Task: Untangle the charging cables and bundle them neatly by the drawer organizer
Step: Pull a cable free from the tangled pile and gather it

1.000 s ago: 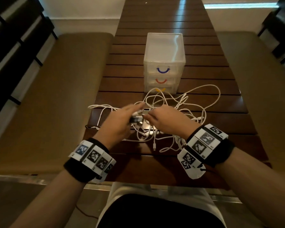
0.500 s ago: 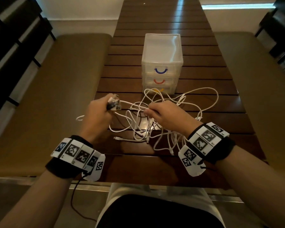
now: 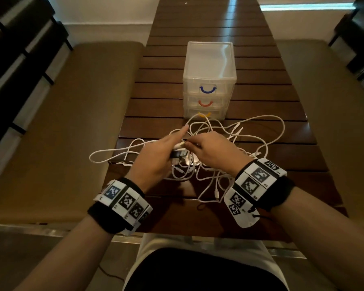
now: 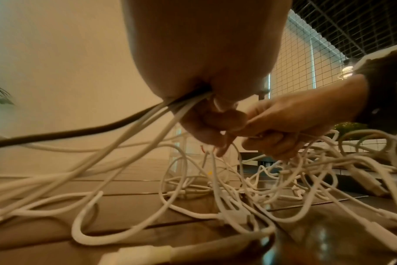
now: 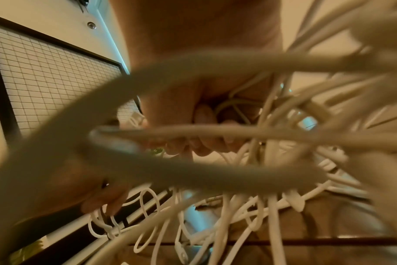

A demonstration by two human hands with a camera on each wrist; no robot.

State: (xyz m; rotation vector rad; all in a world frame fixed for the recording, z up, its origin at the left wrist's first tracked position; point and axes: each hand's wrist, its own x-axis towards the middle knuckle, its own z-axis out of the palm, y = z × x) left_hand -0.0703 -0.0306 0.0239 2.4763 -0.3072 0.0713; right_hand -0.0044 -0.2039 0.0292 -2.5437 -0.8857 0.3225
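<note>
A tangle of white charging cables [image 3: 261, 131] lies on the wooden table [image 3: 156, 106] in front of a clear three-drawer organizer [image 3: 209, 80]. My left hand [image 3: 156, 158] grips a bunch of cable ends, one black with a USB plug [image 3: 180, 153], and its index finger points forward. My right hand [image 3: 210, 150] pinches white strands right beside it. In the left wrist view cables [image 4: 125, 129] run out of my left fist [image 4: 204, 100], and the right hand [image 4: 283, 122] holds strands. The right wrist view shows fingers [image 5: 202, 114] curled round white cables [image 5: 215, 134], with blurred loops close in front.
Padded benches [image 3: 61, 133] run along both sides of the table. Loose cable loops [image 3: 105, 153] spill over the left table edge. Dark chairs [image 3: 13, 49] stand at the far left, and the table stretches on beyond the organizer.
My left hand has come back right from the table's left side to meet the right hand over the tangle, bringing the cable ends along. The right hand has barely moved.
</note>
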